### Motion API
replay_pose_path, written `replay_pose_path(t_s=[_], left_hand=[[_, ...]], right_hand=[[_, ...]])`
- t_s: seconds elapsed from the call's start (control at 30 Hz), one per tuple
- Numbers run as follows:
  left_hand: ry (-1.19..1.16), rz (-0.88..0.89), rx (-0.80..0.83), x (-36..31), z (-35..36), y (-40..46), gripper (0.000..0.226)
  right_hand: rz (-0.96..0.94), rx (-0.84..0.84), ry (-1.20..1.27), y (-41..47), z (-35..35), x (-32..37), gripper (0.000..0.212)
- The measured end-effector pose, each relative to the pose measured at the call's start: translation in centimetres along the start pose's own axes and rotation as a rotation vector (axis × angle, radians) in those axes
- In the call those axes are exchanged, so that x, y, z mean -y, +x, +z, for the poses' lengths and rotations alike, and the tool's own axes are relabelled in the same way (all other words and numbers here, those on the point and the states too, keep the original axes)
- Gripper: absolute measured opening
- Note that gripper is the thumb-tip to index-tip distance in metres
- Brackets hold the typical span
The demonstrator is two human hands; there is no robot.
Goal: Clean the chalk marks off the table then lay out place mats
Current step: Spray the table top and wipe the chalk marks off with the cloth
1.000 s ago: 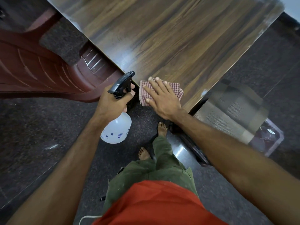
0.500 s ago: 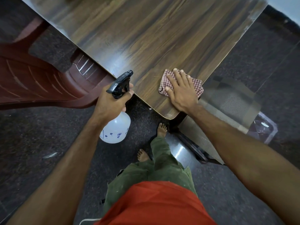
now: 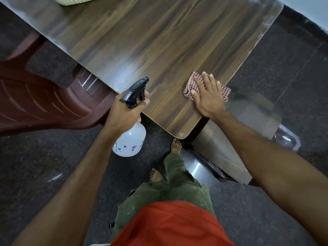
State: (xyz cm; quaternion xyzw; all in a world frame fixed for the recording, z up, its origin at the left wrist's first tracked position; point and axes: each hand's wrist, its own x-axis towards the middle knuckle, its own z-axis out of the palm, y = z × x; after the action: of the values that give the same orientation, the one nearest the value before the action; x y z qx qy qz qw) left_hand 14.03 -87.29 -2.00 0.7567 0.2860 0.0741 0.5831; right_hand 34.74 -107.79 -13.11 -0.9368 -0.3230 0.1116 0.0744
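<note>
The red-and-white checked cloth [image 3: 190,87] lies near the right edge of the dark wood-grain bench [image 3: 159,41], pressed flat under the right hand [image 3: 207,96], fingers straight; the left hand [image 3: 124,112] grips the neck of a white plastic spray bottle with a black trigger head [image 3: 130,141] off the bench's near edge; whitish smears show at the far-right corner; a maroon plastic chair [image 3: 35,100] stands left on the dark speckled floor [image 3: 26,166]; a pale ribbed object [image 3: 74,0] is cut off at the top.

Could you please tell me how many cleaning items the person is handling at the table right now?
2. A spray bottle, gripped by the left hand just off the table's near edge, and a checked cloth, pressed flat under the right hand near the table's right edge.
</note>
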Motion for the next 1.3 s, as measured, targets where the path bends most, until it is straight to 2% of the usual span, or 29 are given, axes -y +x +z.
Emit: replay_pose_path(t_s=[0.17,0.37,0.5,0.77,1.13,1.3], left_hand=[[-0.022,-0.018,0.001,-0.4,0.1,0.9,0.011],[-0.047,-0.021,0.010,-0.5,0.5,2.3,0.011],[-0.064,-0.020,-0.004,-0.5,0.2,3.2,0.012],[-0.059,-0.040,-0.057,-0.1,-1.5,4.1,0.014],[-0.031,-0.051,-0.102,0.1,-3.2,5.2,0.011],[-0.061,-0.060,-0.124,-0.2,-4.0,6.1,0.005]], right_hand=[[0.062,-0.004,-0.013,1.5,0.1,1.9,0.061],[-0.215,0.068,-0.094,-2.6,1.9,4.8,0.065],[-0.321,0.087,-0.100,-3.5,1.9,3.1,0.060],[-0.045,-0.006,0.032,4.6,-1.0,-0.1,0.055],[0.012,-0.070,0.069,9.7,-1.7,2.5,0.050],[0.040,-0.067,0.245,10.5,-2.2,2.5,0.046]])
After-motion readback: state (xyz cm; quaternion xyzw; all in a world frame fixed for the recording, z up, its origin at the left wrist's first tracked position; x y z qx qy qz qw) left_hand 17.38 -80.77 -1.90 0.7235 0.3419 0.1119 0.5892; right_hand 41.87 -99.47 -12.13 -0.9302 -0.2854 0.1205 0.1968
